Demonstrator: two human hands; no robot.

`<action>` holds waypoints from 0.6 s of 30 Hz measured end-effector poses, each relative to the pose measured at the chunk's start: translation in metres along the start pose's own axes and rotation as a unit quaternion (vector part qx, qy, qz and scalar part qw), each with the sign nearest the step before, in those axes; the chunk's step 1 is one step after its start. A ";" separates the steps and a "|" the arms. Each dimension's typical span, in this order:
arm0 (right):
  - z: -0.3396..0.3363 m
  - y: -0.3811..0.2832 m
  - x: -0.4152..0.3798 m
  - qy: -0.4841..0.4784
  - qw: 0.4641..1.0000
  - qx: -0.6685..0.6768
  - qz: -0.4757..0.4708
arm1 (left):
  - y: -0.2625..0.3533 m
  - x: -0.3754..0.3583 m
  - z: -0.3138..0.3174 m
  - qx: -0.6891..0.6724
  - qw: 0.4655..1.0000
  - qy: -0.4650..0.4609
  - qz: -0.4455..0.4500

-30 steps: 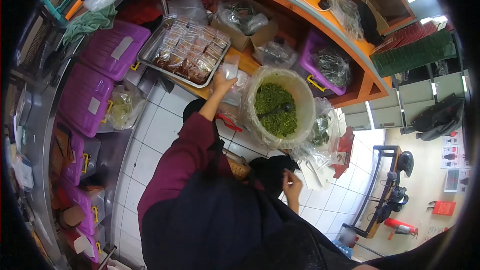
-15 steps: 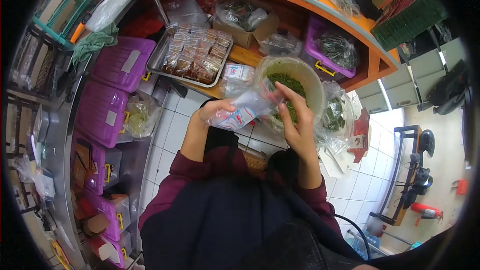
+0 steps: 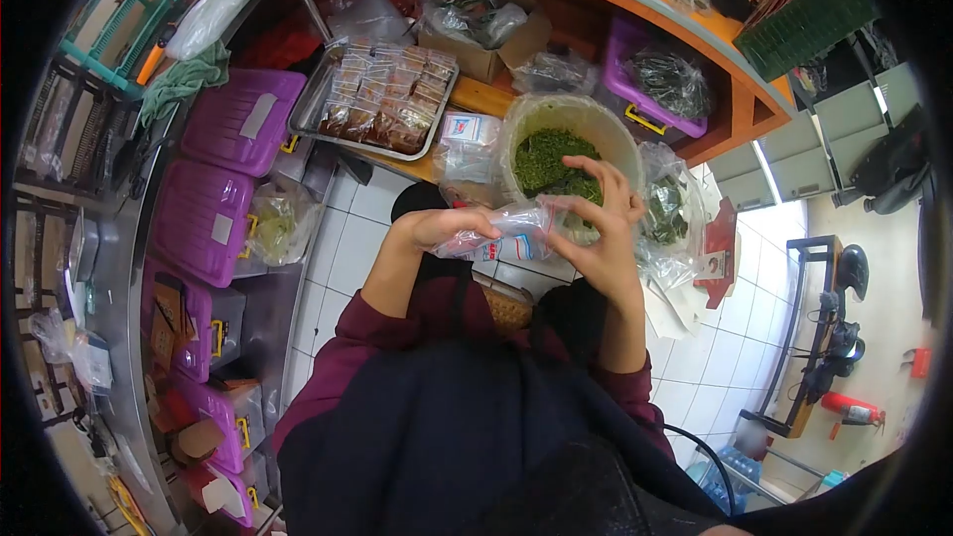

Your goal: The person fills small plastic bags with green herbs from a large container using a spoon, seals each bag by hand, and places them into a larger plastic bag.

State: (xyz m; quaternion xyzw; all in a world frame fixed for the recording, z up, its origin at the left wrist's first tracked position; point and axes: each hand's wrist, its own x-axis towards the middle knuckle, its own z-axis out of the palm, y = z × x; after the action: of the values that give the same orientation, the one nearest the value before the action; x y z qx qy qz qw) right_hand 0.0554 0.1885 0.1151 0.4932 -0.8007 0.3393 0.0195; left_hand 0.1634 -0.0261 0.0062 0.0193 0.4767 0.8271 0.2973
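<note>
The bag (image 3: 508,238) has tilted in the left hand (image 3: 435,228), its lettering (image 3: 522,247) illegible.

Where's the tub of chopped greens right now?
In the head view, the tub sits right of centre, partly behind the right hand, between the clear packs and the bag of leaves.

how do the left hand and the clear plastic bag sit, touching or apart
Touching: the head view shows the left hand holding the plastic bag, thumb laid along it.
</note>
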 end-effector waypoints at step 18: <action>0.019 0.067 -0.023 0.284 0.854 0.370 0.231 | 0.019 -0.007 -0.024 -0.039 0.992 0.009 0.121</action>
State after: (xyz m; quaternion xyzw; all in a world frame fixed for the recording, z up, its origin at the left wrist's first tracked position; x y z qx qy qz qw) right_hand 0.0192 0.2145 0.0574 0.1467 -0.6665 0.7308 -0.0169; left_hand 0.1522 -0.0558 0.0101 0.0579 0.4403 0.8752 0.1917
